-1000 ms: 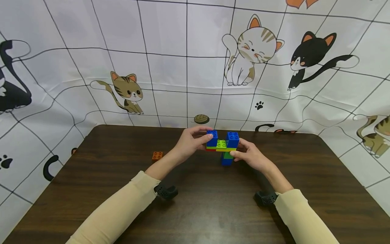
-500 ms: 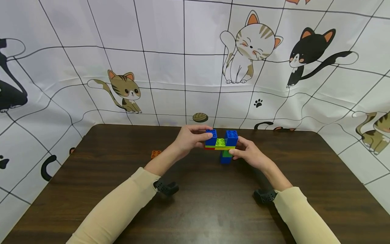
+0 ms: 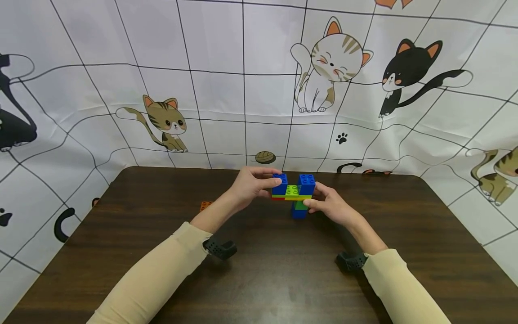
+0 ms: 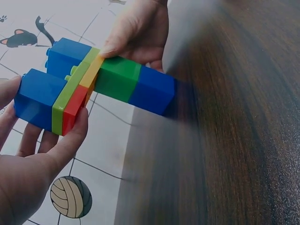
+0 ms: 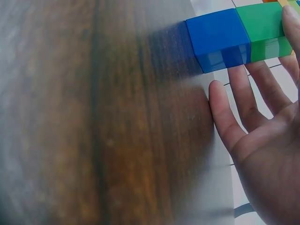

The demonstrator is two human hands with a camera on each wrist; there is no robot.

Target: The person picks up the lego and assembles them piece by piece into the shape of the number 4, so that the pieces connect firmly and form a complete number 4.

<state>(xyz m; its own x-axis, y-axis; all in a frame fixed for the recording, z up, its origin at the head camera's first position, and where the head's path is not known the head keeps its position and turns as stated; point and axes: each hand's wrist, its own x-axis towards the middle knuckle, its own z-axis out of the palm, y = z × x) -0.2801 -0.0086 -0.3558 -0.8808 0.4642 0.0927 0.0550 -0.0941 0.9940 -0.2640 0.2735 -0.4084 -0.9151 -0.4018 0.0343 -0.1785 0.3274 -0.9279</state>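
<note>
A tower of toy building bricks (image 3: 292, 191) stands on the table between my hands. Its base is a blue brick (image 5: 218, 35) with a green brick (image 4: 119, 77) on top. Flat lime, yellow and red plates lie across that, and two blue bricks cap the ends with lime studs showing between them. My left hand (image 3: 251, 186) pinches the left end, thumb and fingertips on the upper blue brick (image 4: 40, 98) and one finger under the red plate (image 4: 75, 105). On the other side my right hand (image 3: 329, 204) grips the tower at the plates and green brick.
An orange brick (image 3: 205, 205) lies on the dark wooden table (image 3: 279, 279), partly hidden behind the left forearm. A white cloth (image 3: 218, 99) printed with cats hangs at the table's far edge. Each wrist wears a black strap and camera.
The hands and the brick tower keep their places relative to each other. The head view shifts slightly, so more of the orange brick is covered by the left forearm.
</note>
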